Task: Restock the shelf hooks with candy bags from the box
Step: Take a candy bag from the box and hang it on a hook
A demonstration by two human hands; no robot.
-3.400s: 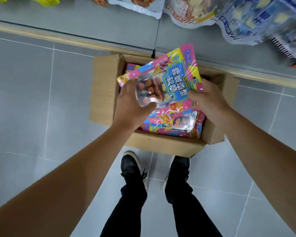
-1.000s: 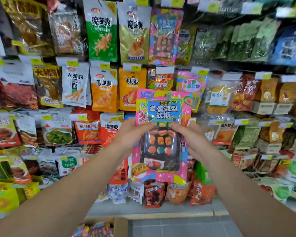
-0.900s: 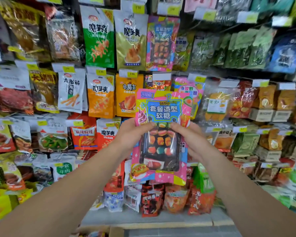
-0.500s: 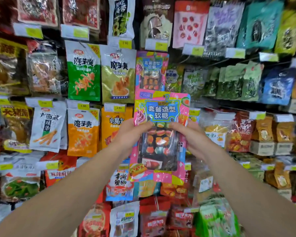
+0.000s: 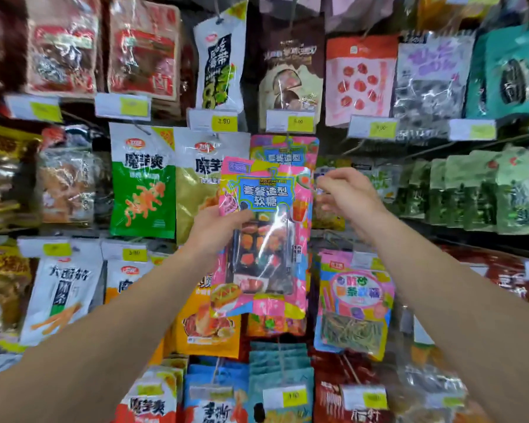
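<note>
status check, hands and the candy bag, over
Left hand grips pink gummy candy bag by its left edge. Right hand off the bag, fingers loosely curled beside its top corner. Matching hung bag directly behind; hook not visible.

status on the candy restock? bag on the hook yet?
Not yet. Done: one matching candy bag already hangs on the hook behind. In hand: the left hand grips a pink candy bag raised in front of it; the right hand is off the bag, fingers loosely curled beside its top edge. Left: threading its hang hole onto the hook. The box is out of view.
</note>
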